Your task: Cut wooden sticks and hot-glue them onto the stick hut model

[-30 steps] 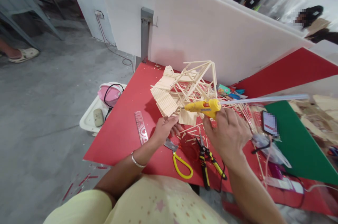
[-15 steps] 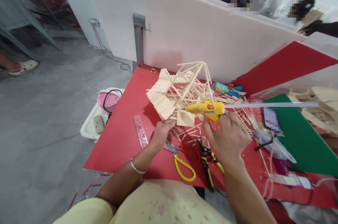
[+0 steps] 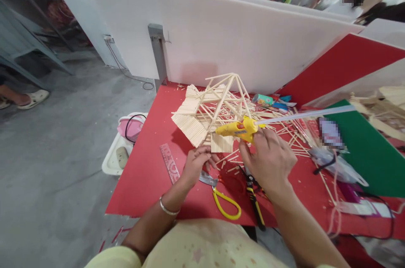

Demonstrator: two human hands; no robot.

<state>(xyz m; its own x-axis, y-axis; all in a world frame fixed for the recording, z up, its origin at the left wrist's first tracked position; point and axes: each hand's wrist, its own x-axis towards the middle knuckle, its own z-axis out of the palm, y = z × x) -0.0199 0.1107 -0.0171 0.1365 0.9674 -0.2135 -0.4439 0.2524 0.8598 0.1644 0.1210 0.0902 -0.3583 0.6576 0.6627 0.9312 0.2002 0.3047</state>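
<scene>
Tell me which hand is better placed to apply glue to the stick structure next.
Probably the right hand: it grips the yellow hot-glue gun, its nozzle pointed toward the stick structure. The left hand is at the structure's near edge, without the gun.

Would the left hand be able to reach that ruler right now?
Probably yes: the ruler lies on the red tabletop just beside the left hand, with nothing visible between them.

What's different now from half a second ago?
The right hand tilted the glue gun: nozzle leftward, glue stick sloping up rightward. Nothing was grabbed or released. The left hand stays by the stick model; ruler and scissors lie as before.
</scene>
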